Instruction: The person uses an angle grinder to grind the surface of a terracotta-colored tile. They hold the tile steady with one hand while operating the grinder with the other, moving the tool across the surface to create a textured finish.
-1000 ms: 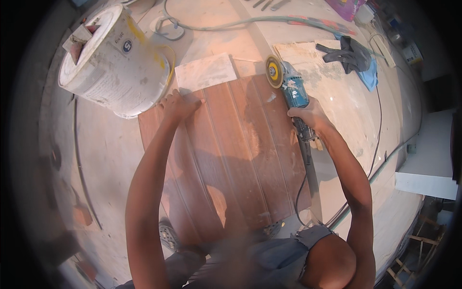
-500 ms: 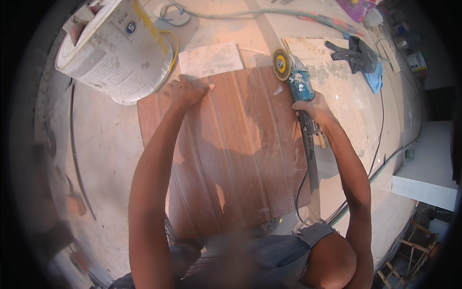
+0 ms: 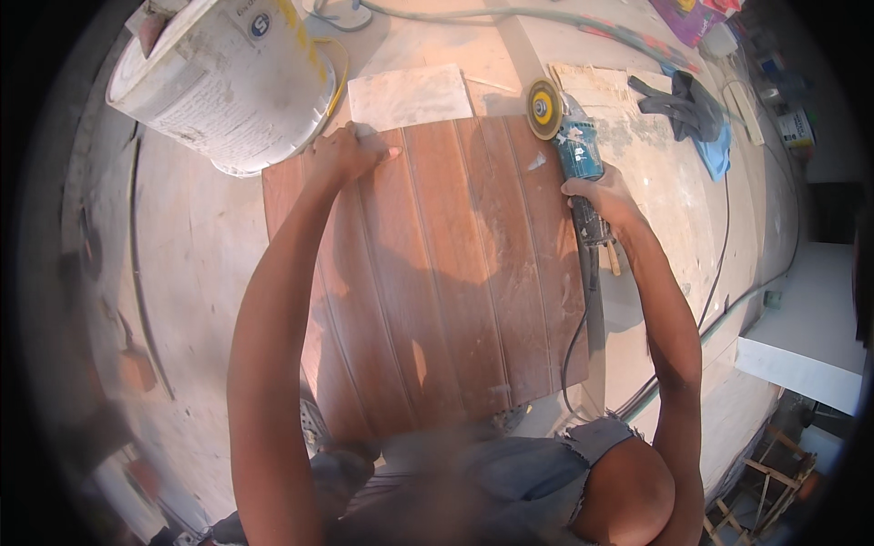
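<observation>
A reddish-brown wood-look panel (image 3: 446, 273) with parallel grooves lies in front of me. My left hand (image 3: 355, 153) grips its far edge at the left, fingers curled over it. At the panel's right edge my right hand (image 3: 603, 198) is closed round a teal and black angle grinder (image 3: 579, 150); its yellow-centred disc (image 3: 543, 109) stands on edge beside the panel's far right corner. I cannot tell whether the disc touches it. A pale tile piece (image 3: 410, 91) lies just beyond the panel. The grinder's dark cord runs down along the right edge.
A large white bucket (image 3: 218, 91) stands at upper left. At right, grey gloves (image 3: 674, 105) and blue cloth (image 3: 713, 156) lie by a pale board (image 3: 637, 155). A hose (image 3: 455, 16) and cables cross the surface. A white ledge (image 3: 801, 364) and wooden frames (image 3: 765, 473) are at lower right.
The whole view has shifted, so the bucket, panel and hands sit higher in the picture. The grinder appears slightly up and rightward. Both hands keep their grips.
</observation>
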`<state>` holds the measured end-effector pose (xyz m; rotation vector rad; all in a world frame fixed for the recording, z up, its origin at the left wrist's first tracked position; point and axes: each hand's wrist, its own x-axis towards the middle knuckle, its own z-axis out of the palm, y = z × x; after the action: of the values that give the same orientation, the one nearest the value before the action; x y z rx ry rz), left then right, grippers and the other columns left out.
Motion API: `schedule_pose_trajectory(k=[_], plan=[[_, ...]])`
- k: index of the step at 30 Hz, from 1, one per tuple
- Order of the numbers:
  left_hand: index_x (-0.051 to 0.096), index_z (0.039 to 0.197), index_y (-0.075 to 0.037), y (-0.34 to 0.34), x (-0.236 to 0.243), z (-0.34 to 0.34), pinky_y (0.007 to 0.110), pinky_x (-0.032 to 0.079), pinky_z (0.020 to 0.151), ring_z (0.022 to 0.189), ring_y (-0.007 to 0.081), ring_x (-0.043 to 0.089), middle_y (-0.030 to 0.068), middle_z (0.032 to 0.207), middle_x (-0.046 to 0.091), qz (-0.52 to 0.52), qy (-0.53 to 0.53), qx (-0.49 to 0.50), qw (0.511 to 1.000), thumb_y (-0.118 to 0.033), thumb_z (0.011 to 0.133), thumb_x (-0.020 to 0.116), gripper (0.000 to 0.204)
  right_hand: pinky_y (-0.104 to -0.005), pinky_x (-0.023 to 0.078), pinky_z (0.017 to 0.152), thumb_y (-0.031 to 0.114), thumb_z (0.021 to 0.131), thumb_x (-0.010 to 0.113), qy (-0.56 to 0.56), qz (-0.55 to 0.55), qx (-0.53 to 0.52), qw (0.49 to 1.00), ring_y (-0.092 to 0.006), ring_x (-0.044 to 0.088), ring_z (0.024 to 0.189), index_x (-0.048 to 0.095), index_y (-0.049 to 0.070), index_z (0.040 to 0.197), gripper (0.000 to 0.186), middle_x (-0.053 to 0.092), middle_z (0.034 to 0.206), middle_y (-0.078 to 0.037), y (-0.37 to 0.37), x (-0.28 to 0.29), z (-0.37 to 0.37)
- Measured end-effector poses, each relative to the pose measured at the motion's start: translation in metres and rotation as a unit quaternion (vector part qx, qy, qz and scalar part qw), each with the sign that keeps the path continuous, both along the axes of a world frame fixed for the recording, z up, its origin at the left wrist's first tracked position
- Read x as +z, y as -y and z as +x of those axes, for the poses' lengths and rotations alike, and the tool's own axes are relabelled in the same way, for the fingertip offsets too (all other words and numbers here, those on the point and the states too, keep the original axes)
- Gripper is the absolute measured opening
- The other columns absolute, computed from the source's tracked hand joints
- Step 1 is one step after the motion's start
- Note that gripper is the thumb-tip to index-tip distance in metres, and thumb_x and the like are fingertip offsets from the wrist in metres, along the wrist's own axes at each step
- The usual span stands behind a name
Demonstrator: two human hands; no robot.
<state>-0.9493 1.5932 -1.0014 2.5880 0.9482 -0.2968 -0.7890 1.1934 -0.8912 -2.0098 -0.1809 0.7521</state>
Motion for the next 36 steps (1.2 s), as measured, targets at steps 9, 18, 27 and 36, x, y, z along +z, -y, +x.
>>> schedule_pose_trajectory(k=[9, 18, 27, 36], plan=[[0.054, 0.159, -0.004, 0.002, 0.012, 0.001, 0.058, 0.030, 0.129, 0.150, 0.0438, 0.054, 0.0252, 0.155, 0.064, -0.019, -0.016, 0.014, 1.000, -0.087, 0.074, 0.079, 0.121, -0.0351, 0.056, 0.060, 0.010, 0.079, 0.084, -0.012, -0.034, 0.004, 0.999, -0.0196, 0.070, 0.069, 0.068, -0.002, 0.109, 0.036, 0.071, 0.083, -0.011, -0.010, 0.000, 0.005], [0.075, 0.139, -0.009, 0.010, 0.024, 0.003, 0.059, 0.030, 0.127, 0.145, 0.0383, 0.060, 0.0205, 0.149, 0.069, 0.003, -0.017, 0.009, 1.000, -0.076, 0.083, 0.078, 0.087, -0.0347, 0.056, 0.061, 0.010, 0.080, 0.083, -0.008, -0.048, 0.006, 0.999, -0.0195, 0.069, 0.068, 0.068, -0.001, 0.108, 0.033, 0.071, 0.084, -0.011, -0.016, -0.002, 0.007], [0.080, 0.132, -0.017, 0.007, 0.032, 0.001, 0.059, 0.032, 0.124, 0.141, 0.0380, 0.063, 0.0162, 0.143, 0.074, -0.039, -0.006, -0.028, 0.999, -0.071, 0.090, 0.075, 0.068, -0.0342, 0.056, 0.063, 0.010, 0.081, 0.083, 0.003, -0.076, 0.008, 0.997, -0.0197, 0.069, 0.069, 0.069, -0.001, 0.107, 0.032, 0.071, 0.085, -0.011, -0.020, 0.000, 0.009], [0.080, 0.132, -0.019, 0.006, 0.033, 0.000, 0.060, 0.032, 0.124, 0.142, 0.0364, 0.063, 0.0149, 0.142, 0.074, -0.039, -0.004, -0.033, 0.999, -0.071, 0.089, 0.075, 0.068, -0.0344, 0.056, 0.064, 0.010, 0.081, 0.083, 0.000, -0.081, 0.007, 0.997, -0.0195, 0.069, 0.070, 0.069, -0.002, 0.108, 0.032, 0.072, 0.086, -0.011, -0.022, 0.002, 0.009]])
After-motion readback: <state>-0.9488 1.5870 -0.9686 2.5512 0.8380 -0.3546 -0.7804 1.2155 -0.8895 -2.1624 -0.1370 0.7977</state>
